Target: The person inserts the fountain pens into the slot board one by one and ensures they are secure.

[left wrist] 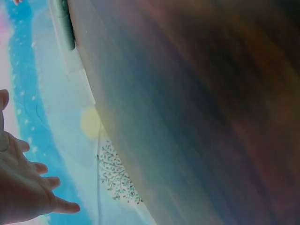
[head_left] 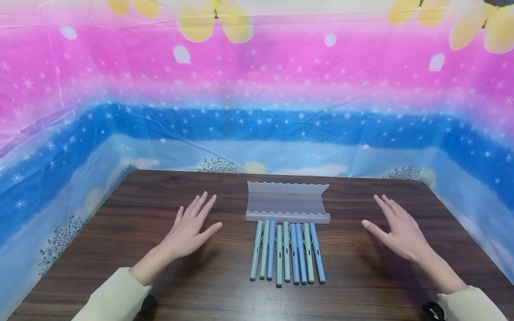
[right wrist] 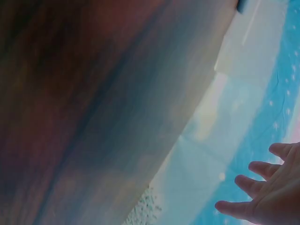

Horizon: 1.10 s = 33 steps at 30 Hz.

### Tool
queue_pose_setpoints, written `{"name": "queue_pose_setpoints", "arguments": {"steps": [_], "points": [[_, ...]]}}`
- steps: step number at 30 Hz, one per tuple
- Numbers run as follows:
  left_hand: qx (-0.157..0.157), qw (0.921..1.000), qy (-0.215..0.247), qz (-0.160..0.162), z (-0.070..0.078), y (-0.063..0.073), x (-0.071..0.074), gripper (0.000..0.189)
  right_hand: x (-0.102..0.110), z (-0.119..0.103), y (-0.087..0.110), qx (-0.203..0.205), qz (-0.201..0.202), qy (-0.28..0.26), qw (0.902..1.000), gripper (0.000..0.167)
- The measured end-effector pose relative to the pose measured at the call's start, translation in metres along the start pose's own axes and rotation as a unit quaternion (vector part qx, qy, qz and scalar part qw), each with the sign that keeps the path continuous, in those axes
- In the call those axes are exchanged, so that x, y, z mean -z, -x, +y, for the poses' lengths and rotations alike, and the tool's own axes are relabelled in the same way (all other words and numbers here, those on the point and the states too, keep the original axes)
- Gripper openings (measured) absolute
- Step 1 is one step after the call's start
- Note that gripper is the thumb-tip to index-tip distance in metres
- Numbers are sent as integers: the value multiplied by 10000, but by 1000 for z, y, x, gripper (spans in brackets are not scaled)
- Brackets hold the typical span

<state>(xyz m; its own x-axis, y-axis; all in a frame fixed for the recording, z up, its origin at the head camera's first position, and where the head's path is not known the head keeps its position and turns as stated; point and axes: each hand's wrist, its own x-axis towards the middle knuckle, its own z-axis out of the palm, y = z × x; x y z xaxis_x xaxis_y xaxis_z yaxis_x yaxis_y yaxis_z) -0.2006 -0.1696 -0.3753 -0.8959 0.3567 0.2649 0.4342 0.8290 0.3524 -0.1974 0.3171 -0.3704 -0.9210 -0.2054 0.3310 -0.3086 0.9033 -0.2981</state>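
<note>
Several green and blue capped pens (head_left: 287, 252) lie side by side in a row on the wooden table, their clip ends pointing away from me. Just beyond them stands a translucent plastic pen tray (head_left: 286, 203) with scalloped front and back edges and no pens in it. My left hand (head_left: 188, 232) is held over the table to the left of the pens, fingers spread and straight. On the right side, my right hand (head_left: 401, 232) hovers likewise with its thumb apart from the fingers. Both wrist views show the hands, left (left wrist: 26, 187) and right (right wrist: 269, 187), holding nothing.
The dark wooden table (head_left: 192, 290) has rounded far corners. A printed cloth (head_left: 257, 125) with pink and blue bands, snowflakes and butterflies hangs around its back and sides. Dark bands (head_left: 433, 310) show at the cream sleeves' cuffs.
</note>
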Motion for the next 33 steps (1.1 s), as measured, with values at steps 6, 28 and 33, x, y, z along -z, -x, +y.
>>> {"name": "queue_pose_setpoints", "arguments": {"steps": [6,28,33], "points": [[-78,9997,223,-70,4,-1,-6,68,-10,-12,2,19,-200,-195,9996,72],[-384,9972,572,-289,24,-14,-19,65,-28,-39,0,-288,-925,-968,9906,65],[-376,9959,761,-311,27,-19,-20,64,-33,-44,-2,-306,-983,-1092,9887,63]]}}
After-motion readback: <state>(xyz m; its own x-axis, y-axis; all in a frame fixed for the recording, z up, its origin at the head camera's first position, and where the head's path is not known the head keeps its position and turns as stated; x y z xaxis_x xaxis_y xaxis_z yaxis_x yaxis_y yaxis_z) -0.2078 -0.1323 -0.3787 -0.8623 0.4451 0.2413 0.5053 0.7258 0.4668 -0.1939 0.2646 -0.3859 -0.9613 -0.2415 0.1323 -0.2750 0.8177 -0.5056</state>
